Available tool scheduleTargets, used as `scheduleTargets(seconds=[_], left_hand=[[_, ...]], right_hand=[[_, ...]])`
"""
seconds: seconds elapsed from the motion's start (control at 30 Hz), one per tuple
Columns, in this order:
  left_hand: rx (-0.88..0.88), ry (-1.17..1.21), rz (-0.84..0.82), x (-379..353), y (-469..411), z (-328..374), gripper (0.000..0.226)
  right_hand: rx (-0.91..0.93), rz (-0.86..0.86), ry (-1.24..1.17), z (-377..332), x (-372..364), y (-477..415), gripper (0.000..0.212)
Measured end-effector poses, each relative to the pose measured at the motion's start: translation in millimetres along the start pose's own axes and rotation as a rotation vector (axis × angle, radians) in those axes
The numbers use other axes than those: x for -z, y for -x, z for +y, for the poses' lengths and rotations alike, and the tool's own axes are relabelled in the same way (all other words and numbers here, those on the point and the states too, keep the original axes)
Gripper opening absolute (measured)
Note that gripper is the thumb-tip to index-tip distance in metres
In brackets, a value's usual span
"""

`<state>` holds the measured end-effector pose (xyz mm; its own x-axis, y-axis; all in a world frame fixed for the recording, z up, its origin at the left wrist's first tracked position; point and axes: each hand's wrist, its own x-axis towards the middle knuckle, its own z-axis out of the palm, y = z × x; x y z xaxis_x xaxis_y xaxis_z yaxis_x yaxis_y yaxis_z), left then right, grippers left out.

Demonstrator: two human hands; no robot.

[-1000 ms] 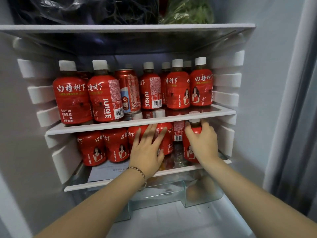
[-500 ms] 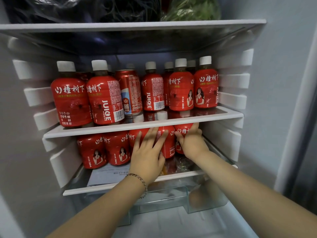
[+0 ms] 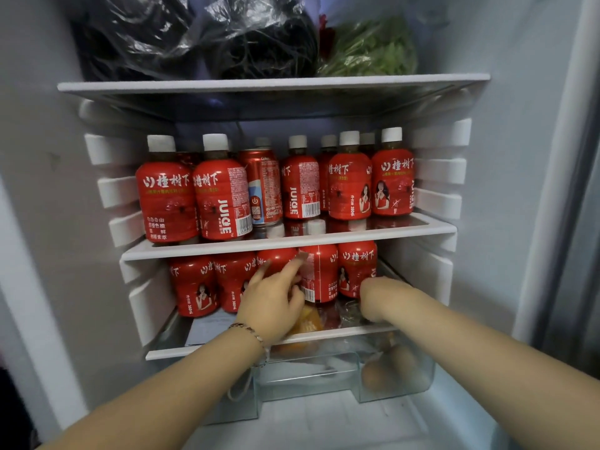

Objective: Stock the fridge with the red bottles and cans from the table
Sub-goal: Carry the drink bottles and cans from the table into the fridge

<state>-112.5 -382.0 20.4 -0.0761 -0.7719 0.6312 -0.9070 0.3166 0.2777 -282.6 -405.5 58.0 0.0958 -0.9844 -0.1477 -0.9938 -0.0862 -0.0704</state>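
blur over left hand (image 3: 272, 304)

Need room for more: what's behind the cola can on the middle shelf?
One bottle cap shows above the cola can; the can hides its body and anything further back.

Both bare forearms reach in from the lower frame and converge beneath the middle shelf edge (image 3: 415, 229).

Left hand (image 3: 271, 300): below the edge's centre, back of the hand toward the camera. Its fingers (image 3: 282, 277) are straight and spread, tips just under the edge and motion-blurred, with the thumb out to the right. A beaded bracelet (image 3: 248, 329) sits on the left wrist.

Right hand (image 3: 378, 295): below the edge, right of centre, wrist bent. Fingers hidden from view; grip cannot be determined.

The hands are apart, not touching.
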Motion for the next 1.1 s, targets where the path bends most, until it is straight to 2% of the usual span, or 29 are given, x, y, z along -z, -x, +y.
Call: scheduleTargets(seconds=[0.03, 0.1, 0.2, 0.27, 0.33, 0.4, 0.43, 0.5, 0.57, 0.67, 0.77, 0.9, 1.1], left_hand=[[-0.022, 0.011, 0.042, 11, 5, 0, 0.045], [-0.113, 0.042, 0.184, 37, 17, -6, 0.036], [-0.185, 0.154, 0.432, 80, 25, -11, 0.03], [-0.133, 0.171, 0.577, 111, 19, -14, 0.029], [0.01, 0.187, 0.637, 131, 2, -17, 0.03], [0.232, 0.205, 0.608, 149, -15, -21, 0.045], [0.313, 0.186, 0.564, 153, -22, -22, 0.055], [0.35, 0.112, 0.47, 157, -32, -24, 0.068], [0.363, 0.106, 0.385, 159, -42, -28, 0.07], [0.401, 0.108, 0.343, 161, -54, -34, 0.057], [0.437, -0.027, 0.317, 159, -59, -32, 0.059], [0.497, -0.099, 0.343, 157, -62, -28, 0.06], [0.512, -0.1, 0.349, 155, -65, -28, 0.06]], right_hand=[[0.065, -0.028, 0.036, -3, 2, 9, 0.029], [0.186, 0.02, -0.034, -15, 12, 28, 0.014], [0.348, 0.181, -0.143, -34, 37, 55, 0.022], [0.459, 0.379, -0.255, -54, 55, 66, 0.02], [0.53, 0.592, -0.442, -73, 69, 68, 0.024], [0.577, 0.698, -0.563, -98, 79, 63, 0.04], [0.579, 0.698, -0.591, -110, 81, 57, 0.054], [0.55, 0.629, -0.63, -133, 82, 44, 0.081], [0.523, 0.602, -0.638, -149, 83, 32, 0.093], [0.474, 0.667, -0.616, -159, 82, 19, 0.091], [0.413, 0.743, -0.654, -160, 78, 12, 0.085], [0.37, 0.7, -0.812, -161, 78, 10, 0.085], [0.38, 0.726, -0.881, -162, 80, 9, 0.088]])
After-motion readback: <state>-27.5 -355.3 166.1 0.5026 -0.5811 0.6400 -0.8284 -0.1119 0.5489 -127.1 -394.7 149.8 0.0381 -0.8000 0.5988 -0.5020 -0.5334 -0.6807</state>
